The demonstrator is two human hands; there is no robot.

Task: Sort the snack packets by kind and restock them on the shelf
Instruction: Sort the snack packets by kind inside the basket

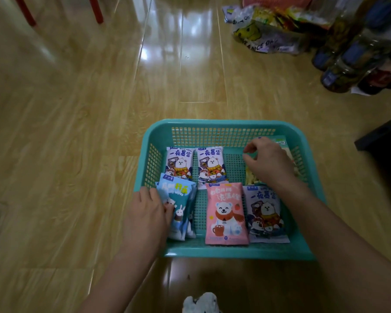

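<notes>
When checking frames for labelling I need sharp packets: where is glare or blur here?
Head view: glare streaks the floor beyond the basket; the bottles at top right are blurred; the packets in the basket look fairly sharp.

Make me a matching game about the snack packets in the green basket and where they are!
Things:
1. pink packet
2. light blue packet
3. green-topped packet
4. two purple packets side by side

Places:
A. far right of the basket, partly hidden by the right hand
B. far row, left and middle
C. near left, touched by the left hand
D. near row, middle

Right pairs: 1-D, 2-C, 3-A, 4-B
</notes>
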